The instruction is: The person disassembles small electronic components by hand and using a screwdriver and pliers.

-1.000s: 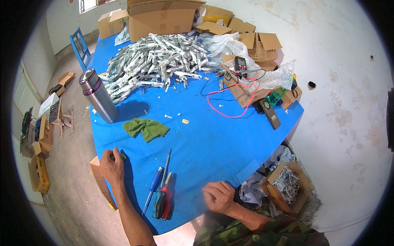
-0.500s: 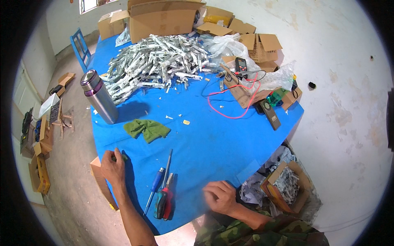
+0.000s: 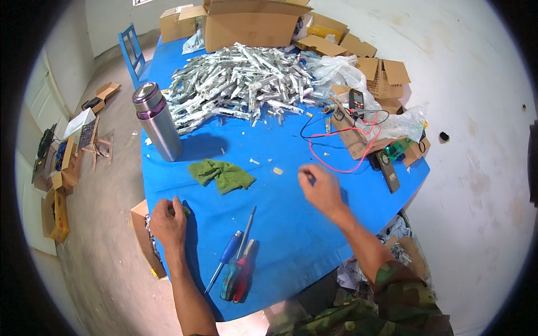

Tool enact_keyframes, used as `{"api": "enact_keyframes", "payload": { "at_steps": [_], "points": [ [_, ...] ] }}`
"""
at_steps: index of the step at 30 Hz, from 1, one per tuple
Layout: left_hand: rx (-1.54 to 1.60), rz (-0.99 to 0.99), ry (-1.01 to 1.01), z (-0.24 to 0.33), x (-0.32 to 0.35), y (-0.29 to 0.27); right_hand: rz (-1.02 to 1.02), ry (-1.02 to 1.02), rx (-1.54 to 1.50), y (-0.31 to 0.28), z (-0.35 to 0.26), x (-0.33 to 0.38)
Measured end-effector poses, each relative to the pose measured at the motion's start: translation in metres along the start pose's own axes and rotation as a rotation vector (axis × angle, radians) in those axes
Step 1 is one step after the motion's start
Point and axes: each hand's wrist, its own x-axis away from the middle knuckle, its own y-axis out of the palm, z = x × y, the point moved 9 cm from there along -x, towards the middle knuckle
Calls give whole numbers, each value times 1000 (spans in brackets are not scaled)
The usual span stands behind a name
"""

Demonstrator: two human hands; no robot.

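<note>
Beginning with the right hand (image 3: 322,193), at center, we see its fingers bent over the blue table (image 3: 302,241); we cannot tell whether they grip anything. A small yellowish piece (image 3: 278,171) lies near them, to the left. At lower left, the left hand (image 3: 169,225) curls at the table's edge, a green scrap (image 3: 186,211) showing by its thumb, its grip on it unclear. Farther out, we find a crumpled green cloth (image 3: 224,176) left of center, a silver flask (image 3: 162,131) at left and heaped whitish pieces (image 3: 241,81) at upper center.
</note>
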Motion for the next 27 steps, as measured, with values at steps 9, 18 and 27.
{"api": "enact_keyframes", "payload": {
  "at_steps": [9, 18, 27],
  "points": [
    [-44, 12, -6, 6, 0, -8, 77, -165, 228, 57, 19, -151],
    [-85, -16, -9, 9, -2, -6, 144, -266, 303, 85, 19, -209],
    [-78, -4, -8, 12, -3, -8, 100, -176, 363, 103, 36, -216]
  ]
}}
